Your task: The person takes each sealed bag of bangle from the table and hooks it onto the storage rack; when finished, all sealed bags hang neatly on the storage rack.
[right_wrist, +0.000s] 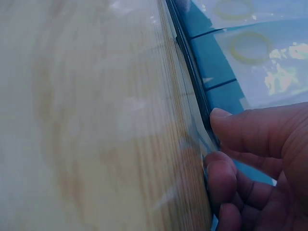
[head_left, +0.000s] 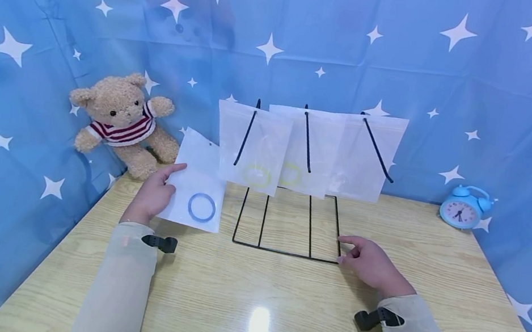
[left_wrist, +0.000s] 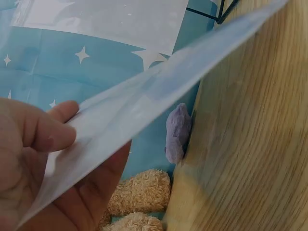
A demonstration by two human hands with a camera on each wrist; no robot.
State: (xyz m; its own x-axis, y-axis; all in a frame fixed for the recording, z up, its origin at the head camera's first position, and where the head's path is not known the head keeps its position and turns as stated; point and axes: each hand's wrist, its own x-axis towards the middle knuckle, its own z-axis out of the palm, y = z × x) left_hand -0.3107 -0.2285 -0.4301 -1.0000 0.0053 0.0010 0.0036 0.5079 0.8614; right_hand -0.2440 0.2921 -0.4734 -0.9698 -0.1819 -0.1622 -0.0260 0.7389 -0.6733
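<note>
In the head view, my left hand [head_left: 154, 195] pinches the left edge of a clear zip bag [head_left: 192, 178] with a blue ring [head_left: 201, 207] inside. The left wrist view shows the bag [left_wrist: 120, 110] edge-on between thumb and fingers. My right hand [head_left: 372, 265] holds the front right corner of a black wire display rack [head_left: 284, 253], thumb and fingers at the wire. Three more bags hang on the rack's hooks. Yellowish rings show in the left bag [head_left: 230, 132] and the middle bag [head_left: 320, 151]; the contents of the right bag [head_left: 377, 148] are unclear.
A teddy bear [head_left: 123, 119] in a striped shirt leans at the back left, close to my left hand. A blue alarm clock [head_left: 461, 209] stands at the back right. Behind the wooden table [head_left: 204, 300] hangs a blue star-patterned curtain [head_left: 316, 36].
</note>
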